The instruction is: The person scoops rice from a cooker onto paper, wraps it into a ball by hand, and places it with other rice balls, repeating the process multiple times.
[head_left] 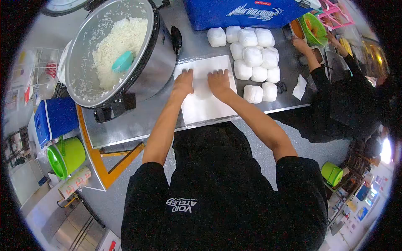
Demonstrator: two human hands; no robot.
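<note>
A stack of white paper sheets [205,108] lies on the metal table in front of the body. On its left edge rests my left hand [184,81], fingers pointing away and curled slightly. My right hand [219,83] presses on the upper right part of the same paper, its fingers spread and nothing visible in them. Left of the paper, a large open cooker [157,69] holds white rice [125,39] with a turquoise scoop [122,61] in it. Several white wrapped bundles [253,56] are piled right of the paper.
A blue cooler [201,14] stands behind the bundles. Dark scissors [281,87] and a small white paper [299,87] lie to the right. A co-worker in black [351,100] reaches toward a green basket [314,29] and an orange-filled tray [296,30]. The table's near edge [121,143] runs before me.
</note>
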